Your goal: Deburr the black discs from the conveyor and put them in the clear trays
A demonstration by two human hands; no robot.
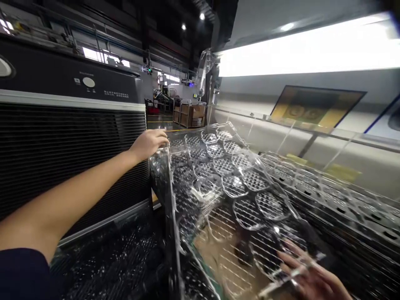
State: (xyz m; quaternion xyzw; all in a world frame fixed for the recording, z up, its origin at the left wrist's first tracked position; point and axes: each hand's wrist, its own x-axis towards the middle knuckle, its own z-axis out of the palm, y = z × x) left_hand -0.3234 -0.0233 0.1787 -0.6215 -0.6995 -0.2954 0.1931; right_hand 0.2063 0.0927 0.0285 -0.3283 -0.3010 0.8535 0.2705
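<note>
A large clear plastic tray (223, 166) with rows of round, ribbed compartments lies tilted in front of me. My left hand (153, 141) is closed over its far left edge, fingertips curled round the rim. At its near right corner, my right hand (308, 266) grips the edge; the fingers show through the clear plastic and look slightly blurred. Beneath the tray, a brown cardboard-like surface (218, 250) with a green edge shows through. What else lies under the tray is hard to make out because of reflections.
More clear trays (337, 196) stand stacked at the right, below a brightly lit panel (312, 46). A black ribbed machine cabinet (71, 137) blocks the left side. Dark, glossy textured material (115, 258) fills the lower left. Brown boxes (189, 114) stand on the floor farther back.
</note>
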